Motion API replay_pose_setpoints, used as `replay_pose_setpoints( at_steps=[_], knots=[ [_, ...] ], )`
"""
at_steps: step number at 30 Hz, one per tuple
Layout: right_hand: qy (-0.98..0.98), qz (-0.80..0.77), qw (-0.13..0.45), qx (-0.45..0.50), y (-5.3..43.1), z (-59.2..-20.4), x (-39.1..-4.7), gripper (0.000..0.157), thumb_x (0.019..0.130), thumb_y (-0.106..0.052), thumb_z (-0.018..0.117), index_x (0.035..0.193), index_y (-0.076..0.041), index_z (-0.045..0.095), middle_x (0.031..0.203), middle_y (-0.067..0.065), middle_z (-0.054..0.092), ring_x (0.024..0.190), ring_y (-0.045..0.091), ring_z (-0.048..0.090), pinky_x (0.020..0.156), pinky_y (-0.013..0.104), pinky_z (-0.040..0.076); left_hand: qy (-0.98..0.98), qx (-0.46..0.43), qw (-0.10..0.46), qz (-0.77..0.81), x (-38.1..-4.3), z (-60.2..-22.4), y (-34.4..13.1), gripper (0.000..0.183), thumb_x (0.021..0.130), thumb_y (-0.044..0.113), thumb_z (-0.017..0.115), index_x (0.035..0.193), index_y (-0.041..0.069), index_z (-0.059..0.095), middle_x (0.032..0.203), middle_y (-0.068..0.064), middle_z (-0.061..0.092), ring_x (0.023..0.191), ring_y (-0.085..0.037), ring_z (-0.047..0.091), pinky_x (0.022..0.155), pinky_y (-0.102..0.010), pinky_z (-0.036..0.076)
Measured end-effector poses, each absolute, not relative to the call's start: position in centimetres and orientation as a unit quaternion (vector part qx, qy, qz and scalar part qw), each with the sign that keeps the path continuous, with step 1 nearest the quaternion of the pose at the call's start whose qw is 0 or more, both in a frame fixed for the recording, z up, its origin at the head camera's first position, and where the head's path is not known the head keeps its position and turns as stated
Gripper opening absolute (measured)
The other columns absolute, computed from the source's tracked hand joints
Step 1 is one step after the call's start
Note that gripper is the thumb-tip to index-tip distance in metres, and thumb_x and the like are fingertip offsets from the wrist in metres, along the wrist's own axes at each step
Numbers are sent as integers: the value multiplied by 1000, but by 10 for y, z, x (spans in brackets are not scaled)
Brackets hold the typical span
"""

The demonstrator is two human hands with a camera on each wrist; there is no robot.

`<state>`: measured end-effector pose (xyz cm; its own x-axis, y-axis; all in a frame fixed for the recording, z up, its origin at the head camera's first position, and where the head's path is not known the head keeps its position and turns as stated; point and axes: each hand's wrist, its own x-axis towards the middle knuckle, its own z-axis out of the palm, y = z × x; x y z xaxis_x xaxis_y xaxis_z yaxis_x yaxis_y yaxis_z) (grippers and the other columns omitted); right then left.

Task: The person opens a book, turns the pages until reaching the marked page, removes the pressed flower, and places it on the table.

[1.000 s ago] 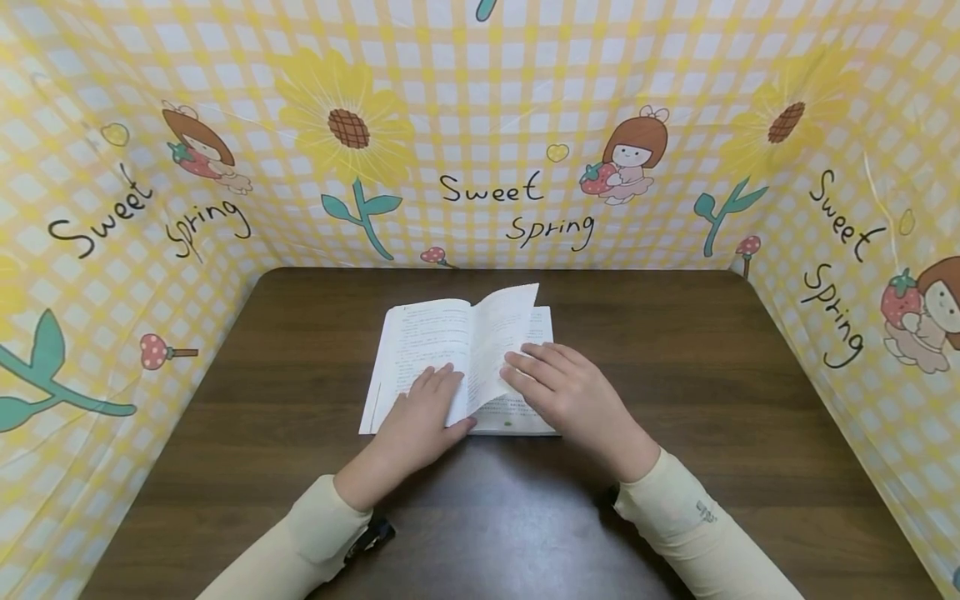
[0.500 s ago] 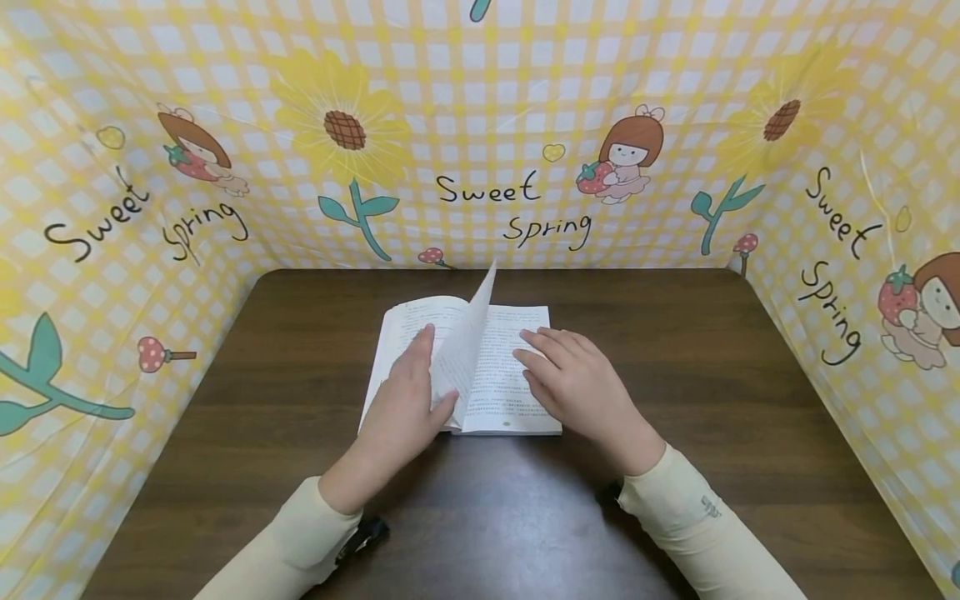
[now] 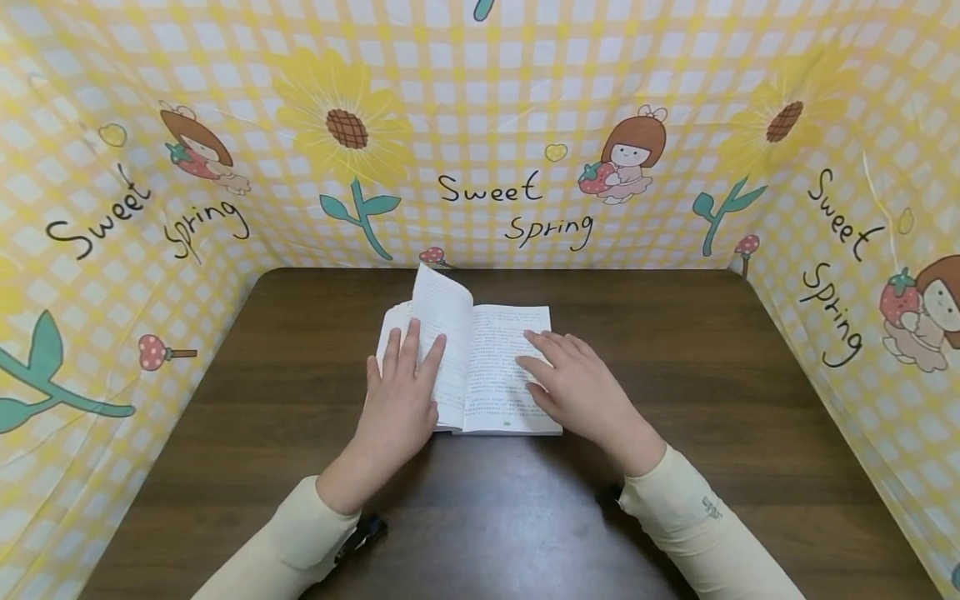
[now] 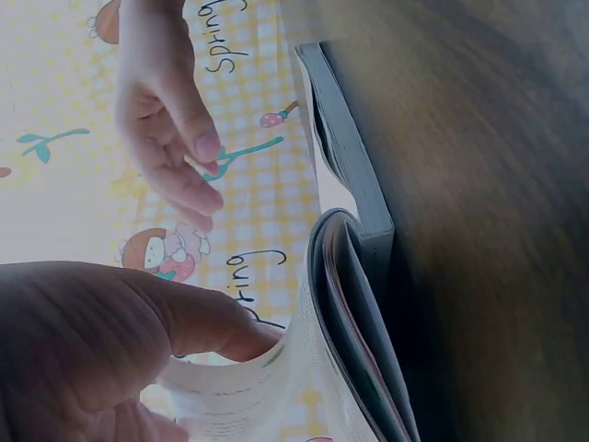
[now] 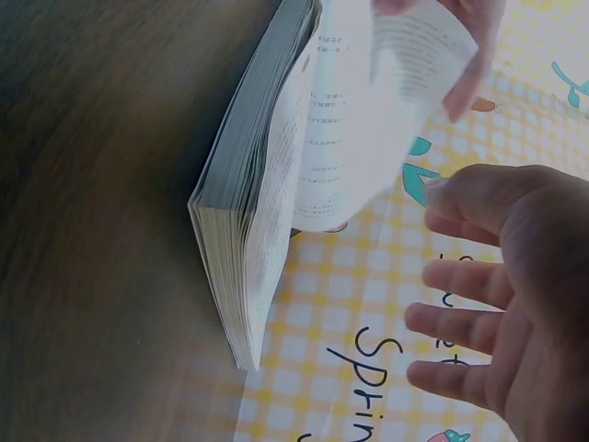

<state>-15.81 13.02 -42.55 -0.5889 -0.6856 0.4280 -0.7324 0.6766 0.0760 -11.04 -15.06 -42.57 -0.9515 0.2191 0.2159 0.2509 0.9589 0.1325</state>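
An open paperback book (image 3: 501, 379) with printed pages lies on the table, its spine near the middle. One page (image 3: 444, 302) curves up on the left side, its top corner standing above the book. My left hand (image 3: 397, 408) lies over that left side with fingers straight and spread, touching the page; in the left wrist view its thumb (image 4: 216, 322) is against the bowed paper. Over the outer edge of the right-hand page is my right hand (image 3: 585, 387), fingers loosely extended. The right wrist view shows those fingers apart from the thick page block (image 5: 241, 184), holding nothing.
The dark wooden table (image 3: 480, 517) extends around the book on all sides. Yellow checked cloth (image 3: 480, 108) with flower and cartoon prints walls in the back and both sides. Dark straps or devices show under the sleeve cuffs (image 3: 318, 517).
The page has swung from the right side over to the left. My left hand has shifted left and spread its fingers over it; my right hand has drawn slightly away from the page.
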Motion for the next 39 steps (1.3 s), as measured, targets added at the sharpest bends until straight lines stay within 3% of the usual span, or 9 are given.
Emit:
replay_pose_setpoints(
  at_steps=[5,13,17,20,27,39],
  knots=[
    [-900,32,179,397,131,-427,-157,37,89,-27,79,124,-17,72,145,14,59,127,34,61,107,56,46,-985,-125,93,-70,-111,-430,-153,84,83,7,76,158,11,38,167,-27,19,149,-55,23,106,-75,35],
    [-917,22,84,390,131,-431,-155,38,91,-33,78,126,-19,72,145,12,60,130,32,59,111,58,41,-993,-89,65,-43,-112,-430,-156,87,80,19,85,156,13,44,165,-28,24,149,-57,21,108,-81,24],
    [-915,24,52,399,131,-433,-154,42,91,-38,77,127,-18,71,144,13,60,132,35,58,111,58,41,-993,-92,53,-44,-114,-433,-157,85,80,20,85,155,12,45,165,-26,26,149,-55,23,108,-81,24],
    [-915,24,24,403,130,-436,-154,49,89,-43,78,130,-18,69,146,14,59,134,37,55,111,59,40,-992,-108,40,-50,-116,-436,-156,78,86,15,79,156,13,44,165,-23,29,150,-51,25,108,-81,25],
    [-919,26,-21,393,131,-438,-153,68,83,-50,82,139,-17,63,151,14,54,139,37,50,115,60,36,-981,-186,-1,-49,-115,-441,-153,56,103,3,49,157,17,44,168,-12,28,154,-42,26,107,-77,31],
    [-927,30,-65,368,132,-439,-151,81,81,-53,82,148,-16,55,158,14,45,144,37,44,118,60,31,-974,-184,-110,-73,-117,-442,-156,60,102,4,47,160,16,38,170,-11,23,153,-48,23,105,-78,34]
  ],
)
